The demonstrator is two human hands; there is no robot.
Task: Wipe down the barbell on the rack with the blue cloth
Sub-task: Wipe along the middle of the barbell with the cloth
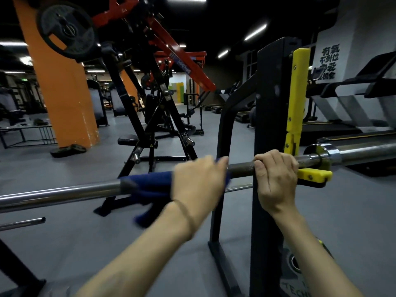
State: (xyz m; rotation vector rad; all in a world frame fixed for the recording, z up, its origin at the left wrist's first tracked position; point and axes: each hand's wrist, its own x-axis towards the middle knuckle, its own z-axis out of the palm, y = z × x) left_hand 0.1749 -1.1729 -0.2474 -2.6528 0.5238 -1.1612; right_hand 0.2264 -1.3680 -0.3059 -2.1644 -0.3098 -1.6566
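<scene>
A steel barbell [60, 192] runs across the view from lower left to upper right and rests in a yellow hook [314, 174] on the black rack upright [272, 103]. The blue cloth [150, 185] is wrapped over the bar near the middle, one end hanging below. My left hand [198, 183] grips the cloth around the bar and looks blurred. My right hand [276, 175] grips the bare bar just right of it, beside the upright.
A black and red plate-loaded machine [150, 93] stands behind the bar. An orange pillar [62, 86] is at the left with weight plates [68, 150] at its foot. Treadmills [353, 116] line the right side. A second thin bar [23, 222] lies low at left.
</scene>
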